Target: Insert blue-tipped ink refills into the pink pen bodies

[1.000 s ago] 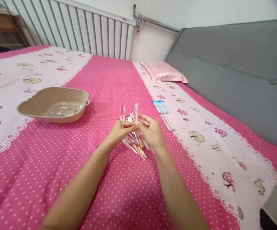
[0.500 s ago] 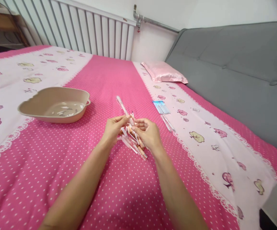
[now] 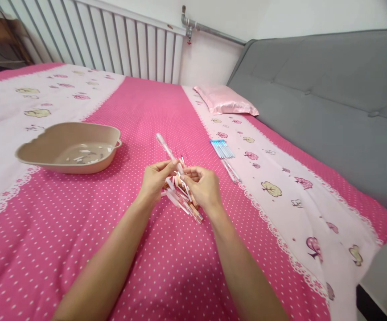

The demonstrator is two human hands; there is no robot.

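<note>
A slim, translucent pinkish pen (image 3: 164, 145) slants up and away between my two hands. My left hand (image 3: 156, 179) pinches its middle between thumb and fingertips. At its lower end, my right hand (image 3: 204, 186) has thumb and fingers closed on it. Right below my hands lies a loose pile of pens and pen parts (image 3: 191, 210), pink, orange-brown and white, partly hidden by my fingers. To the right, a neat row of blue pens (image 3: 223, 148) lies on the sheet, with a couple of clear pinkish pens (image 3: 231, 170) just nearer to me.
On the left a beige plastic basin (image 3: 63, 167) holds several small white and grey bits. A pink pillow (image 3: 225, 100) rests near the grey padded headboard (image 3: 314, 107). Behind the bed stands a white radiator (image 3: 129, 40). Everything lies on a pink dotted bedsheet (image 3: 153, 102).
The whole view has shifted slightly, so things appear a little further left. My hands keep hold of the pen with almost the same grip.
</note>
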